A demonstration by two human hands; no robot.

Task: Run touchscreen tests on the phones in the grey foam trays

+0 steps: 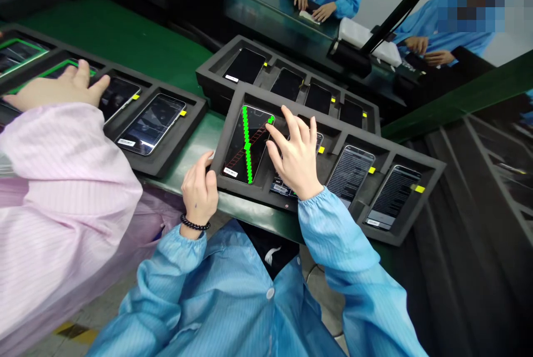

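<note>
A smartphone (237,149) with a thick green line and a red hatched diagonal on its dark screen lies in the leftmost slot of a black tray (287,206). My right hand (297,157) is over the tray, fingers spread and holding nothing; its index fingertip is at the screen's upper right, at the end of a short green stroke. Partly hidden beneath this hand is a second phone (278,186). Two more phones, one at the middle right (352,174) and an end phone (393,196), show lines of text. My left hand (200,193) curls against the tray's left edge, gripping it.
Behind stands another black tray (216,82) of dark-screened phones. At left, a co-worker's hand (62,88) in a pink sleeve reaches over a third tray (166,162). Across the green bench (137,24) are people in blue smocks. A dark rack (491,179) stands right.
</note>
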